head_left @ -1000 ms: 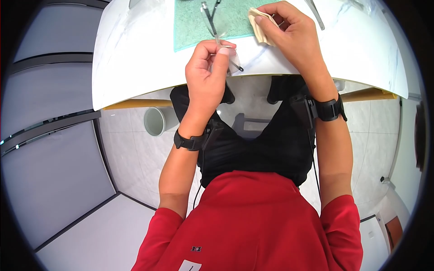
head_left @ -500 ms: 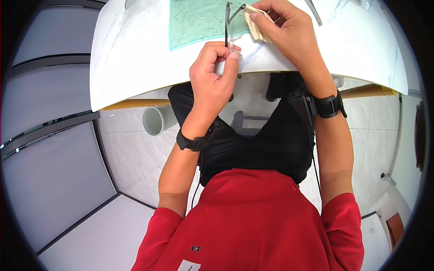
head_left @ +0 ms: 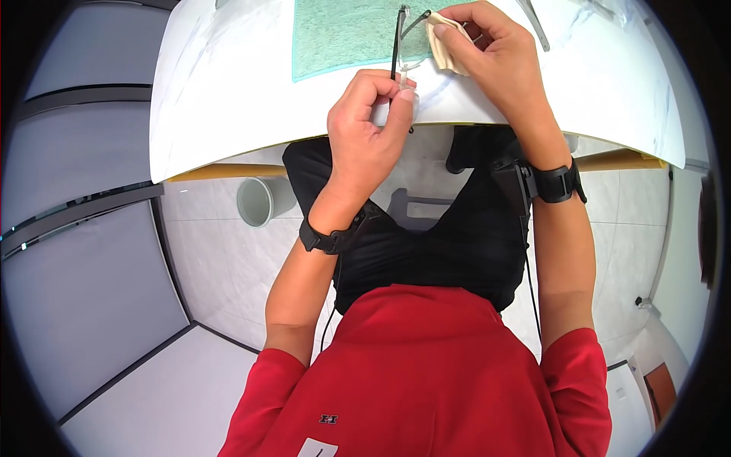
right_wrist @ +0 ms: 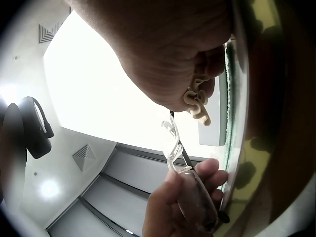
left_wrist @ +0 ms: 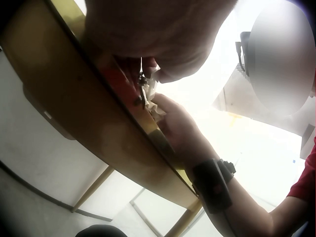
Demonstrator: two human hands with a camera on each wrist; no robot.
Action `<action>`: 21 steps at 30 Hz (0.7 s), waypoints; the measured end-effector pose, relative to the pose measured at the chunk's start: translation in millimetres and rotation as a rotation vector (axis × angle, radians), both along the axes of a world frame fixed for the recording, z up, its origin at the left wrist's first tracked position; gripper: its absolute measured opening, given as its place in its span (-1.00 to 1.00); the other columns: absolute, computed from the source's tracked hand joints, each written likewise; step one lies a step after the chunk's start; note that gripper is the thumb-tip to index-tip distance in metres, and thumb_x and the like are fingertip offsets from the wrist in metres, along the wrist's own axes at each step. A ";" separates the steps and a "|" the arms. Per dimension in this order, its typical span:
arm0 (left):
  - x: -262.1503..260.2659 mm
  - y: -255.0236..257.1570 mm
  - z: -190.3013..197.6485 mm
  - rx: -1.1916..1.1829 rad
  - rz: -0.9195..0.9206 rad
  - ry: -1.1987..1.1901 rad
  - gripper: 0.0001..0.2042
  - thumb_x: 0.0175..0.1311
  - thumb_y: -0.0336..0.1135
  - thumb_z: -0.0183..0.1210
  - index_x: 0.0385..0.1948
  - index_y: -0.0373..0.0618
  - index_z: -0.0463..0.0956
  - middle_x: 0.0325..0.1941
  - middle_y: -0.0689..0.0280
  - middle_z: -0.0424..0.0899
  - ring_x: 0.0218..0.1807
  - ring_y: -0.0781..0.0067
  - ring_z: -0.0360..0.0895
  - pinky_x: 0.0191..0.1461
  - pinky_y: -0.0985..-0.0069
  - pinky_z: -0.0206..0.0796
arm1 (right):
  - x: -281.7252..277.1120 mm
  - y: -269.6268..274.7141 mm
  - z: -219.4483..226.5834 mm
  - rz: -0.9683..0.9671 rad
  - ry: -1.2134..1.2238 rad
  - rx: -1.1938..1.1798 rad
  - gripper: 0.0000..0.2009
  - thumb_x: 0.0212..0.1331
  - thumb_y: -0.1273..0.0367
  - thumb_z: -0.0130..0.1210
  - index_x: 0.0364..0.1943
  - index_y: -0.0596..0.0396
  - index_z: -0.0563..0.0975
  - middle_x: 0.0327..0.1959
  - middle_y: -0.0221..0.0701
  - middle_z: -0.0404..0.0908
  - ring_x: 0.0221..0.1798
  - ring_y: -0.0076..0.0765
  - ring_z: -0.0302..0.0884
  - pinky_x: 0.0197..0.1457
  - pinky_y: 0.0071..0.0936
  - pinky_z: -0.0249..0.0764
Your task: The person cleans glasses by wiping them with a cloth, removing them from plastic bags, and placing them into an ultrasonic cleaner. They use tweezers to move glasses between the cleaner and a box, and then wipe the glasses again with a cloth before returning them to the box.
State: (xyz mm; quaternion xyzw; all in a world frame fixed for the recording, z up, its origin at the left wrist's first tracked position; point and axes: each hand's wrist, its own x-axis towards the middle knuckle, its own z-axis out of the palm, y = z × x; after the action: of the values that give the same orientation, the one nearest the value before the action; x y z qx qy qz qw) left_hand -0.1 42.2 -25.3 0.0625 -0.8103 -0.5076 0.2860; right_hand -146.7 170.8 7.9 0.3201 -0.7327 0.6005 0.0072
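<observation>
A pair of glasses [head_left: 397,47] with clear frame parts and dark temples is pinched between thumb and fingers of my left hand [head_left: 364,129], near the table's front edge. One clear lens [right_wrist: 193,197] shows beside those fingers in the right wrist view. The glasses' other end points away from me, and a dark temple tip overlaps the edge of a cream cloth [head_left: 445,47] in the head view. My right hand [head_left: 499,65] grips this folded cloth between thumb and fingers, to the right of the glasses. In the left wrist view, the back of the left hand hides most of the glasses.
A green towel [head_left: 343,38] lies on the white marbled table [head_left: 228,91] beyond the hands. A grey metal strip [head_left: 535,27] sits at the table's far right. Below, on the floor to the left, stands a pale bin [head_left: 256,202].
My left hand has moved right and slightly nearer me, turning the glasses so their far end swings over to the cloth. My right hand keeps hold of the cloth in nearly the same place.
</observation>
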 end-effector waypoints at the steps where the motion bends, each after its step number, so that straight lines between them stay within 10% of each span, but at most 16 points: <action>1: 0.0 0.0 0.6 -0.005 0.002 -0.002 -0.94 0.42 -0.47 0.15 -0.29 -0.23 0.51 -0.10 0.30 0.72 -0.19 0.67 0.52 -0.11 0.66 0.37 | 0.1 0.0 0.3 -0.001 0.000 0.000 -0.87 0.19 0.44 0.30 -0.30 0.27 0.67 -0.45 -0.38 0.64 -0.44 -0.60 0.48 -0.38 -0.57 0.39; 21: -0.5 1.6 2.5 -0.024 0.048 0.010 -0.91 0.25 -0.50 0.26 -0.37 -0.23 0.50 -0.26 0.23 0.70 -0.29 0.39 0.65 -0.16 0.54 0.46 | 1.2 -1.3 2.5 -0.028 0.004 0.035 -0.88 0.19 0.45 0.30 -0.32 0.26 0.66 -0.47 -0.41 0.60 -0.47 -0.63 0.41 -0.41 -0.58 0.34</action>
State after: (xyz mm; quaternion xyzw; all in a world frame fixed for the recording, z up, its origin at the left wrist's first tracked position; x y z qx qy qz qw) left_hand -0.7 43.8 -22.8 0.0758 -0.8131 -0.4914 0.3028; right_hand -145.5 169.4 10.4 0.3110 -0.7477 0.5866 0.0114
